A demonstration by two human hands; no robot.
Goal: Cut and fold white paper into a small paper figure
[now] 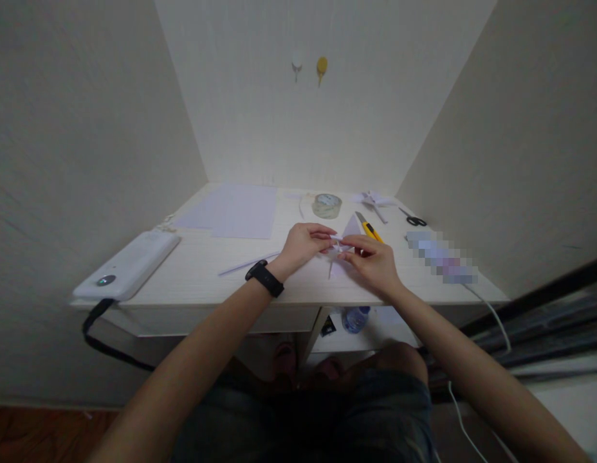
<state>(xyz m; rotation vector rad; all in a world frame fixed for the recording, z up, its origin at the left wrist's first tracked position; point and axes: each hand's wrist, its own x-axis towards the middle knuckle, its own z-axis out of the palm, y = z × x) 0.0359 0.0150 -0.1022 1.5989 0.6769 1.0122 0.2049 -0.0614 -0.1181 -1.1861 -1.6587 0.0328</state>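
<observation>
Over the middle of the white desk (192, 270), my two hands meet at a folded white paper pinwheel (352, 226). My left hand (301, 244) pinches its centre from the left, thumb and fingers close together. From the right, my right hand (373, 260) grips the same paper between thumb and fingers. A pointed flap stands up behind the fingers, which hide much of the centre. A thin rolled paper stick (245, 264) lies left of my left wrist. Just behind my right hand is a yellow utility knife (370, 231).
White paper sheets (245, 212) lie at back left, a tape roll (327, 206) at back centre. Another paper pinwheel (373, 204) and black scissors (414, 220) are at back right. A white device (127, 267) sits left; a blurred-out object (440, 256) with a cable lies right. A bottle (355, 319) stands below.
</observation>
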